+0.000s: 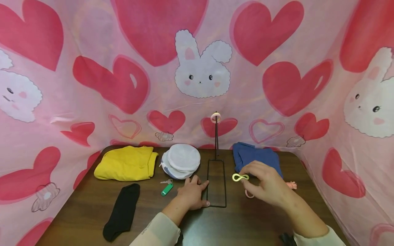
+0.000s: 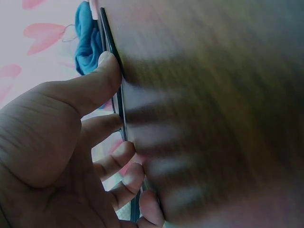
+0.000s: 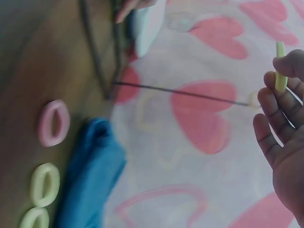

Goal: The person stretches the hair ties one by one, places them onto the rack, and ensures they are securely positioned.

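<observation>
My right hand [image 1: 269, 186] pinches a pale yellow hair tie [image 1: 236, 177] between thumb and fingertips, above the table. It is squeezed into a figure-eight. In the right wrist view the hair tie [image 3: 280, 78] shows edge-on. To its left is a black wire stand with a rectangular base [image 1: 225, 184] and a tall upright [image 1: 216, 136]. A pale ring [image 1: 215, 118] hangs near the upright's top. With fingers spread, my left hand [image 1: 192, 194] rests at the base's left side, thumb at its front corner. A pink hair tie [image 3: 53, 123] lies on the table, partly hidden by my right hand in the head view.
Two more pale yellow hair ties [image 3: 45, 185] lie by a folded blue cloth [image 1: 249, 155]. A coral item [image 1: 291, 185] is at the right. Leftward are a yellow cloth [image 1: 126, 164], white round pouch [image 1: 183, 157], key with green tag [image 1: 167, 189] and black sock [image 1: 121, 212].
</observation>
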A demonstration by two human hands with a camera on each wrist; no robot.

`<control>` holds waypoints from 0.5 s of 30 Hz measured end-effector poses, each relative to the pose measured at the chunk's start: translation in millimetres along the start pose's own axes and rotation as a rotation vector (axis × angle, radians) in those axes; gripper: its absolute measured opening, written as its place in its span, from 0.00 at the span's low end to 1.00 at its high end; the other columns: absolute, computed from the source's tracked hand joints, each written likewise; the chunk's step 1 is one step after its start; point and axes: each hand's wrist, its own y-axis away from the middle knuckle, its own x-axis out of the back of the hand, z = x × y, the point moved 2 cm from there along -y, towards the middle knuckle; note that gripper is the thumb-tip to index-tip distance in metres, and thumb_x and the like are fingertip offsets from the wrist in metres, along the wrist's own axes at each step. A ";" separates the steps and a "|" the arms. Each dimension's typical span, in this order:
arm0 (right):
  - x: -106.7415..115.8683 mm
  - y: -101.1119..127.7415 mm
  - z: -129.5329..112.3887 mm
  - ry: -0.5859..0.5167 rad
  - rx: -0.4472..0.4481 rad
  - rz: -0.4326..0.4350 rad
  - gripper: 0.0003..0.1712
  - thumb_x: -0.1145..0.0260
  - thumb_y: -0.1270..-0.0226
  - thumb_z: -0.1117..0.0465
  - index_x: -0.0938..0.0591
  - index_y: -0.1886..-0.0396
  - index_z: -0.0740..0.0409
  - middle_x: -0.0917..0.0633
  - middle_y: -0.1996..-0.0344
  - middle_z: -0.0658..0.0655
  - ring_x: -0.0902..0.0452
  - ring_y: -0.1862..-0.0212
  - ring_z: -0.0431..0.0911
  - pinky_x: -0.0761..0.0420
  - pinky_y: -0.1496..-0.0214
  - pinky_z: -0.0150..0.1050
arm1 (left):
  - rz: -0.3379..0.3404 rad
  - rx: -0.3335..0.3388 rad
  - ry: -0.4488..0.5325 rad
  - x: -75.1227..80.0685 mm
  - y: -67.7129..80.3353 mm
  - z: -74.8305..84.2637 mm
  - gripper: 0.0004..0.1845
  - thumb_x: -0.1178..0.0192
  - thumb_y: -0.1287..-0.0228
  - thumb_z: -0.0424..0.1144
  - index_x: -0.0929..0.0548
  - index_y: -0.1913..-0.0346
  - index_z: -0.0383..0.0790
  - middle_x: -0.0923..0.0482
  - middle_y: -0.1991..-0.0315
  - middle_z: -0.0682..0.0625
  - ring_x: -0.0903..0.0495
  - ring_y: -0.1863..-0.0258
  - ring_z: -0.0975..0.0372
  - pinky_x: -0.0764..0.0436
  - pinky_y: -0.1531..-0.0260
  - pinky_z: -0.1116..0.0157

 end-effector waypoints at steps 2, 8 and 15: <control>2.4 -12.2 -6.0 0.000 0.047 0.038 0.18 0.24 0.50 0.67 0.12 0.58 0.49 0.14 0.61 0.42 0.18 0.57 0.40 0.25 0.48 0.29 | 0.000 0.001 -0.001 -0.2 0.1 -0.3 0.44 0.27 0.44 0.65 0.28 0.24 0.63 0.34 0.38 0.48 0.34 0.42 0.50 0.21 0.60 0.39; 10.9 -44.0 -25.8 -0.015 0.120 0.095 0.07 0.29 0.34 0.58 0.12 0.58 0.52 0.13 0.62 0.45 0.18 0.57 0.43 0.25 0.46 0.32 | 0.009 -0.001 -0.005 0.6 0.8 0.1 0.44 0.26 0.44 0.65 0.27 0.24 0.63 0.33 0.38 0.48 0.34 0.43 0.50 0.21 0.61 0.39; 21.8 -78.0 -46.9 0.006 0.225 0.183 0.13 0.34 0.27 0.52 0.12 0.61 0.57 0.12 0.65 0.48 0.16 0.60 0.47 0.21 0.48 0.33 | 0.006 -0.003 0.001 0.6 0.8 0.4 0.44 0.26 0.44 0.65 0.28 0.24 0.63 0.33 0.39 0.48 0.34 0.42 0.50 0.21 0.61 0.39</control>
